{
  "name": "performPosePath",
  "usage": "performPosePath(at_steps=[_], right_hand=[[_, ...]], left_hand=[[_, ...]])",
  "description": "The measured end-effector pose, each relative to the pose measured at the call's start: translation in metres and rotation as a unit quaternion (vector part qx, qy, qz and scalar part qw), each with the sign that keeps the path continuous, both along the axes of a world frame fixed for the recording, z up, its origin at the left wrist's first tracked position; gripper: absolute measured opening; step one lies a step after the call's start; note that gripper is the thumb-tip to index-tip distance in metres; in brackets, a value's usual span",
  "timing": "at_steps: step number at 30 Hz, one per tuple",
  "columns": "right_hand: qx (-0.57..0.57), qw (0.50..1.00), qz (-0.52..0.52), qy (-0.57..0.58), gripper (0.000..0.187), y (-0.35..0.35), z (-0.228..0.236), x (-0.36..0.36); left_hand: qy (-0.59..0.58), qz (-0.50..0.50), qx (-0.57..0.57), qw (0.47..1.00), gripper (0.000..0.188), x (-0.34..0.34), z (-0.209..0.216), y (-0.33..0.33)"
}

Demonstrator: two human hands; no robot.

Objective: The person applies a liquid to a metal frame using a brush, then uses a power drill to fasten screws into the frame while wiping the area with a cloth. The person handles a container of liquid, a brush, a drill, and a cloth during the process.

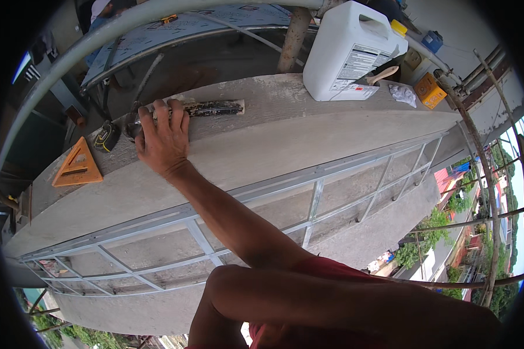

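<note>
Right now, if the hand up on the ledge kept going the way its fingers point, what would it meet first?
The right hand already rests on a dark, stained brush-like tool lying on the concrete ledge. Straight on, it likely meets the ledge's far edge; depth is unclear.

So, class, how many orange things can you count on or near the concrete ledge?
2. An orange triangular square lies flat at the ledge's left end, left of the hand. A small orange box sits at the far right end. Others may be hidden behind the white jug.
</note>
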State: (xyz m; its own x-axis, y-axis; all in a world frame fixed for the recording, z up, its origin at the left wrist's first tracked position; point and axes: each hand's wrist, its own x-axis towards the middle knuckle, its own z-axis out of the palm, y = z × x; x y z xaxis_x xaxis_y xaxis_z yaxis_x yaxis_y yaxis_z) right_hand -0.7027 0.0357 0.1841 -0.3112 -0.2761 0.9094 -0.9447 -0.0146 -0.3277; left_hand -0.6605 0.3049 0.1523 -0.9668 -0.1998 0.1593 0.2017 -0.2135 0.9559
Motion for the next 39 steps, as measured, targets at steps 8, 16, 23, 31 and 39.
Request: performPosePath(at_steps=[8, 16, 23, 31, 39], right_hand=[[-0.054, 0.99, 0.125, -0.038, 0.05, 0.018, 0.008, -0.013], [-0.092, 0.968, 0.223, -0.069, 0.037, 0.212, -0.022, -0.067], [-0.222, 0.946, -0.075, -0.224, 0.027, 0.34, 0.004, -0.351], [0.067, 0.976, -0.209, 0.01, 0.034, 0.331, -0.023, -0.555], [-0.014, 0.986, -0.167, 0.005, 0.027, 0.323, -0.017, -0.54]], left_hand=[[0.006, 0.003, -0.087, 0.996, 0.035, -0.035, 0.017, 0.015], [0.038, -0.096, -0.18, 0.978, 0.036, -0.115, 0.043, 0.066], [0.083, -0.17, -0.287, 0.939, 0.037, -0.23, 0.081, 0.11], [0.196, 0.152, -0.676, 0.694, 0.043, -0.298, 0.261, -0.045], [-0.206, 0.302, -0.797, 0.481, 0.039, -0.343, 0.293, -0.093]])
